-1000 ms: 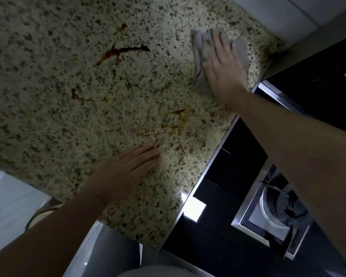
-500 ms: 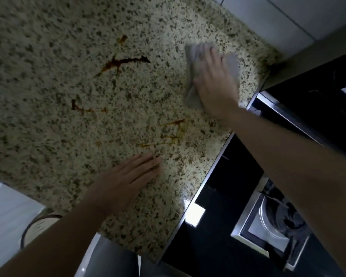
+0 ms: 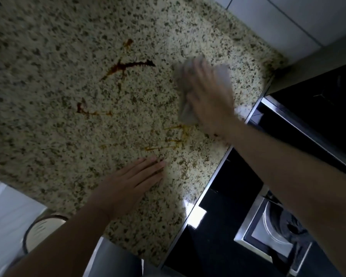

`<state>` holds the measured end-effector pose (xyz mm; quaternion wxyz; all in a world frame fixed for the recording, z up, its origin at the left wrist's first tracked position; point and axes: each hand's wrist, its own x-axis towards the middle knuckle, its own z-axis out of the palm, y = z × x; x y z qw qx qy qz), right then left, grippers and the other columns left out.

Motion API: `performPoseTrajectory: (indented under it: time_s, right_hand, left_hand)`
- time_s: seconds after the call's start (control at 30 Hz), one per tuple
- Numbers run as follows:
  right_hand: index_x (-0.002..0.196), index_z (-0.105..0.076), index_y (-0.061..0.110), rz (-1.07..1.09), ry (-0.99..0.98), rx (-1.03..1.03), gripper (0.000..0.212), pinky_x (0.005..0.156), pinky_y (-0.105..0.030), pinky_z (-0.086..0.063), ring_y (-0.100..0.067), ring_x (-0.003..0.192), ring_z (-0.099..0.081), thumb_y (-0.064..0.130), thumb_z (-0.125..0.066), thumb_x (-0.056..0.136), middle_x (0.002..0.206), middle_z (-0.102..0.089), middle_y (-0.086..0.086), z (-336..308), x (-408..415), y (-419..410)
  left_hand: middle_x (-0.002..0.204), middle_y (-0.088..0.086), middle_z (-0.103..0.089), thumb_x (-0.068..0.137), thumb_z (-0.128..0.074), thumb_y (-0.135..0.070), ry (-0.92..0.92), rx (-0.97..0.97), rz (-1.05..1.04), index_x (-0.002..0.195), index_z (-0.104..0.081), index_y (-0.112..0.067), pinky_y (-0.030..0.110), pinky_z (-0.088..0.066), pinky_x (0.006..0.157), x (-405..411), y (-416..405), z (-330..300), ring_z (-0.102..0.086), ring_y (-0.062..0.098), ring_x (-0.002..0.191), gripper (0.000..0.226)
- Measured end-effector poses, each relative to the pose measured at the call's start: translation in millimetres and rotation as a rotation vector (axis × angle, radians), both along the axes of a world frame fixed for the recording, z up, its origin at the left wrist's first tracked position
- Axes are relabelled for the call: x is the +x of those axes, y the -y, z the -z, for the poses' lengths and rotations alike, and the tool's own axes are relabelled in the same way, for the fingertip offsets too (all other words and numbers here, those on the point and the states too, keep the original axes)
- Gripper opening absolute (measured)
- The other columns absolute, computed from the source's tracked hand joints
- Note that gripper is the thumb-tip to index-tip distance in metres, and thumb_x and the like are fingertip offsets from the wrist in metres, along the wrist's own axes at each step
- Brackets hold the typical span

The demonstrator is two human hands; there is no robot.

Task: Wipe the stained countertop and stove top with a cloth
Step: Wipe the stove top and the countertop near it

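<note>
Fingers of right hand press cloth onto countertop.

Two hands, one cloth, one burner

A speckled countertop in cream, tan and black carries dark reddish-brown streaks and paler amber smears. A pale grey cloth lies on it. The stove top is glossy black with a silver metal trim.
</note>
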<state>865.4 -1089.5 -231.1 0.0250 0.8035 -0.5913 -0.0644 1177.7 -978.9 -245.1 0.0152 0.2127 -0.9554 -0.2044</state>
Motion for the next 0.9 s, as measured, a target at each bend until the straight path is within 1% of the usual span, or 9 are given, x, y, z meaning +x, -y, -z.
performPoseTrajectory:
  time_s: [0.17,0.23,0.33,0.43,0.53,0.6,0.67,0.77,0.9]
  right_hand:
    - [0.164,-0.022,0.024,-0.246,0.153,0.135,0.054,0.123,-0.053,-0.025,-0.034,0.157,-0.020,0.042,-0.017,0.113,0.170,-0.022,-0.011,-6.5,-26.1,11.2]
    - [0.162,-0.016,0.032,-0.067,0.104,0.100,0.051,0.120,-0.048,-0.029,-0.036,0.152,-0.029,0.041,-0.014,0.112,0.167,-0.026,-0.009,-12.0,-39.3,54.2]
    - [0.165,-0.006,0.021,0.154,0.143,0.047,0.057,0.128,-0.040,-0.002,-0.029,0.159,-0.005,0.036,-0.021,0.112,0.173,-0.006,-0.010,-14.3,-39.0,81.1]
    - [0.163,-0.013,0.009,0.099,-0.013,-0.049,0.068,0.122,-0.054,-0.028,-0.039,0.152,-0.022,0.018,-0.042,0.103,0.165,-0.023,-0.021,-6.5,1.6,26.8]
    - [0.163,-0.025,0.012,-0.108,0.186,0.086,0.054,0.126,-0.055,-0.017,-0.036,0.158,-0.011,0.030,-0.033,0.113,0.170,-0.017,-0.016,5.0,19.3,-41.4]
    - [0.162,-0.030,0.020,-0.181,0.236,0.124,0.052,0.127,-0.055,-0.018,-0.031,0.159,-0.013,0.036,-0.031,0.113,0.170,-0.020,-0.011,-1.7,1.0,-22.0]
    - [0.163,-0.025,0.027,-0.050,0.222,0.106,0.051,0.125,-0.054,-0.024,-0.029,0.157,-0.018,0.033,-0.029,0.112,0.170,-0.022,-0.007,-5.4,-19.3,19.8]
    - [0.165,-0.012,0.022,0.225,0.226,0.092,0.054,0.130,-0.047,-0.007,-0.028,0.159,-0.007,0.034,-0.019,0.113,0.173,-0.009,-0.009,-11.0,-38.7,60.0]
    - [0.162,-0.006,0.007,0.167,0.096,0.000,0.059,0.125,-0.058,-0.018,-0.041,0.157,-0.010,0.022,-0.028,0.109,0.169,-0.014,-0.021,6.2,4.5,-16.9]
  left_hand:
    - [0.165,0.007,-0.027,0.089,-0.056,-0.010,-0.008,-0.004,-0.004,0.155,-0.034,-0.012,0.040,-0.016,0.126,-1.8,-0.1,-0.1,-0.019,0.025,0.155,0.069]
    - [0.166,0.006,-0.026,0.085,-0.066,-0.008,0.013,0.006,-0.009,0.155,-0.036,-0.013,0.040,-0.016,0.126,-2.2,1.4,0.5,-0.019,0.025,0.155,0.076]
    - [0.166,0.005,-0.027,0.083,-0.074,-0.008,0.011,0.013,-0.031,0.155,-0.037,-0.013,0.041,-0.019,0.125,-3.1,2.5,-1.8,-0.021,0.024,0.154,0.081]
    - [0.165,0.005,-0.028,0.083,-0.074,-0.009,0.031,0.015,-0.029,0.155,-0.038,-0.013,0.040,-0.015,0.126,-2.7,0.7,-3.6,-0.020,0.024,0.155,0.080]
    - [0.164,0.007,-0.031,0.082,-0.072,-0.009,0.019,0.019,-0.027,0.153,-0.041,-0.011,0.039,-0.014,0.127,-3.4,2.7,-6.7,-0.021,0.025,0.154,0.077]
    - [0.164,0.007,-0.031,0.083,-0.069,-0.008,-0.006,0.010,-0.028,0.153,-0.040,-0.011,0.039,-0.013,0.127,-3.4,4.2,-6.5,-0.021,0.025,0.154,0.075]
    - [0.164,0.007,-0.029,0.086,-0.066,-0.009,-0.005,0.001,-0.024,0.154,-0.039,-0.011,0.038,-0.011,0.128,-2.4,2.4,-4.5,-0.020,0.025,0.155,0.073]
    - [0.165,0.007,-0.029,0.088,-0.058,-0.010,-0.014,-0.018,-0.023,0.154,-0.038,-0.011,0.038,-0.010,0.128,-0.8,2.5,-2.4,-0.020,0.025,0.154,0.069]
    - [0.163,0.008,-0.031,0.090,-0.050,-0.009,-0.029,-0.018,-0.035,0.153,-0.040,-0.010,0.038,-0.012,0.127,-3.6,2.8,-3.7,-0.023,0.025,0.153,0.063]
